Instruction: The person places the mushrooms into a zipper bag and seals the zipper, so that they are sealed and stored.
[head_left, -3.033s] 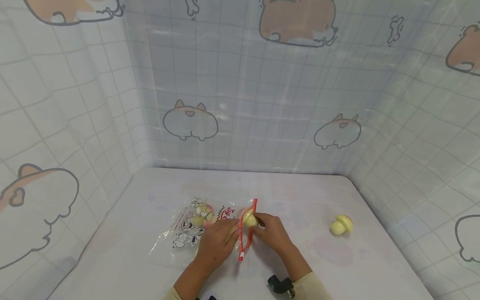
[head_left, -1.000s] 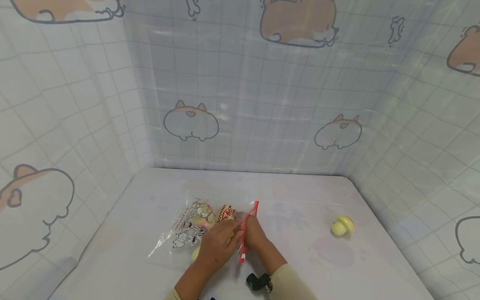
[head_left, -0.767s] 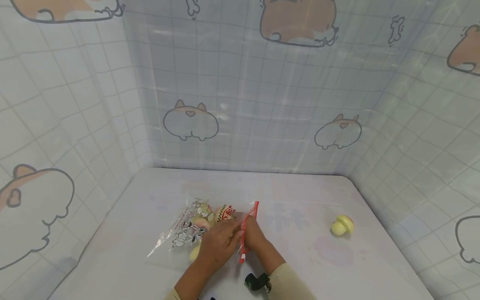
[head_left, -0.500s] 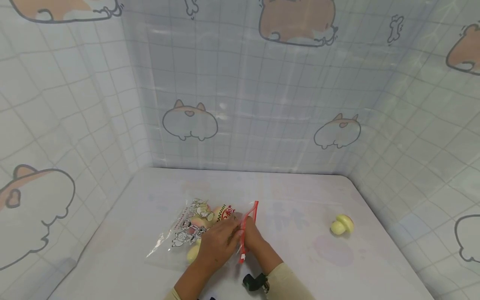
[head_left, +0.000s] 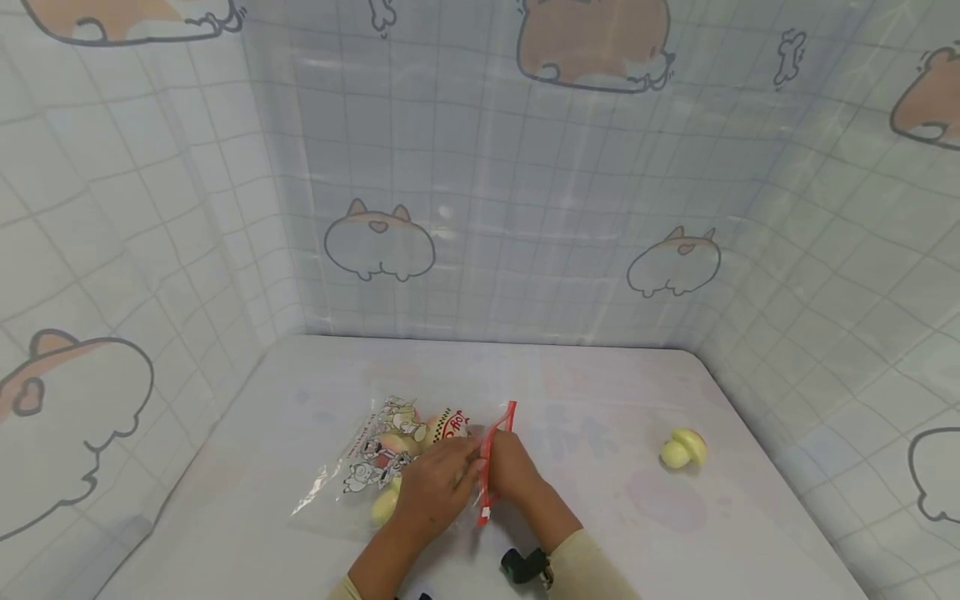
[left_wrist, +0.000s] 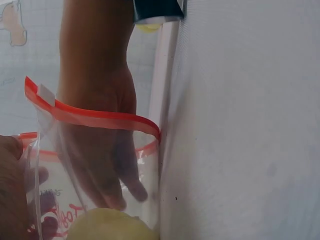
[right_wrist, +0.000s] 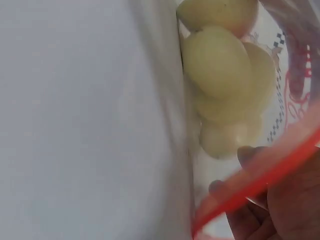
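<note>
A clear zip bag (head_left: 330, 500) with a red zip edge and printed cartoon figures lies on the table, its mouth facing right. Several pale yellow rounded things (right_wrist: 217, 62) are inside, one with a pinkish side. My left hand (head_left: 438, 483) pinches the bag by its mouth, the fingers showing through the plastic in the left wrist view. Through the opening reaches my right hand (head_left: 513, 467). In the left wrist view its fingers (left_wrist: 131, 186) point down inside the bag, loosely spread and holding nothing, just above a yellow thing (left_wrist: 110, 225).
A yellow mushroom-shaped thing (head_left: 684, 448) stands apart on the right side of the white table (head_left: 600, 392). Tiled, cartoon-printed curtains (head_left: 487, 275) rise behind and on both sides. A dark device (head_left: 522, 567) sits at the right wrist.
Three seconds ago my right hand held a yellow thing at the bag's mouth. Now that hand is inside, without it. Within the bag, a yellow thing has shifted left beside my left wrist.
</note>
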